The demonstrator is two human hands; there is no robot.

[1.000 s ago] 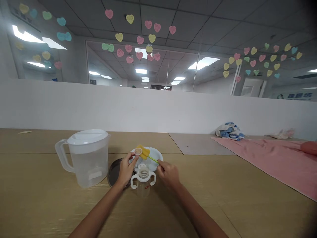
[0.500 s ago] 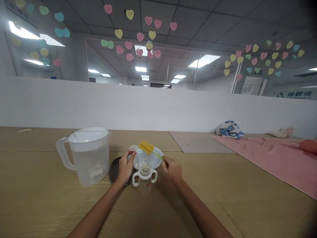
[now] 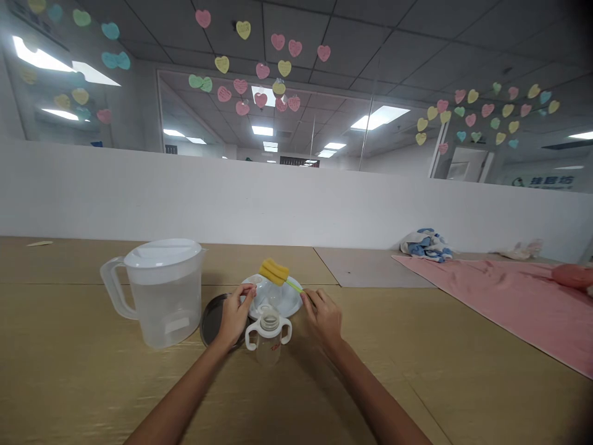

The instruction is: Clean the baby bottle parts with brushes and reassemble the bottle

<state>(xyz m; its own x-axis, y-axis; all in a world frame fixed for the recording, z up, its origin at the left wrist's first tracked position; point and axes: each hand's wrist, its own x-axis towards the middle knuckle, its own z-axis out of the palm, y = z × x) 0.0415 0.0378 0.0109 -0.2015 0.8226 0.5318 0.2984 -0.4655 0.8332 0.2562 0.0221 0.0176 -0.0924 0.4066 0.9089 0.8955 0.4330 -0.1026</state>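
In my right hand (image 3: 324, 313) is the thin green handle of a sponge bottle brush (image 3: 274, 272), its yellow head pointing left over a white plate (image 3: 294, 303). My left hand (image 3: 237, 314) pinches a small, pale round bottle cap or ring (image 3: 255, 280) above the plate's left side; which of the two I cannot tell. Clear and white bottle parts lie in the plate. Upright in front of it stands a clear baby bottle (image 3: 269, 343) with two white side handles and an open neck. A dark round tray (image 3: 210, 321) is partly covered by my left hand.
A lidded clear pitcher (image 3: 169, 309) stands on the left, handle outward. On the right lie a pink cloth (image 3: 500, 296) and a blue-and-white crumpled cloth (image 3: 426, 245). A white low wall (image 3: 296, 204) bounds the table's back.
The small round piece in my left hand has turned and moved slightly right and down, closer to the brush head. My right hand still holds the brush in nearly the same place.
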